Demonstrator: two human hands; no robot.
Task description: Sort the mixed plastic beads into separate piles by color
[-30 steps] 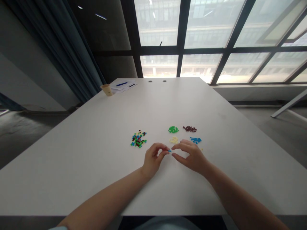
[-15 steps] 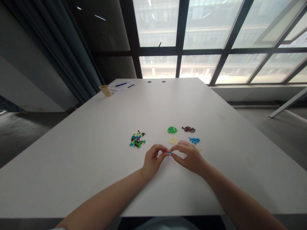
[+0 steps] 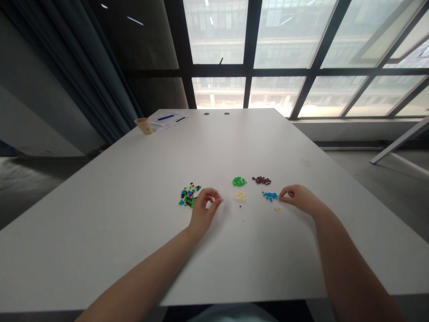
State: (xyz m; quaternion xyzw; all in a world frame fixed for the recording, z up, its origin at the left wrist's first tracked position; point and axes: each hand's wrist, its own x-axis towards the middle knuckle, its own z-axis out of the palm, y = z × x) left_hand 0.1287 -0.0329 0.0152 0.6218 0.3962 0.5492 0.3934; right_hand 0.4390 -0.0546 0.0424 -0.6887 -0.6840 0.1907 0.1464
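My left hand (image 3: 205, 208) is raised beside the mixed pile of small coloured pieces (image 3: 187, 197), thumb and fingertips curled near each other; whether something is between them is too small to tell. At the right edge of the blue pieces (image 3: 270, 196), my right hand (image 3: 298, 199) has thumb and index finger pinched together, and anything in the pinch is hidden. Green pieces (image 3: 239, 181) and dark brown pieces (image 3: 262, 180) lie behind. Pale yellow pieces (image 3: 240, 196) sit between the hands, with a tiny dark piece (image 3: 240, 206) in front. A few yellow pieces (image 3: 276, 209) lie before the blue ones.
On the white table (image 3: 214, 147), a tan paper cup (image 3: 145, 126) stands at the far left beside papers (image 3: 167, 120) with a blue pen (image 3: 166, 117). Two dark round discs lie near the far edge.
Both hands have moved apart from their meeting point. My left hand went left towards the mixed pile, my right hand right to the blue pieces. The small blue piece between them no longer shows there.
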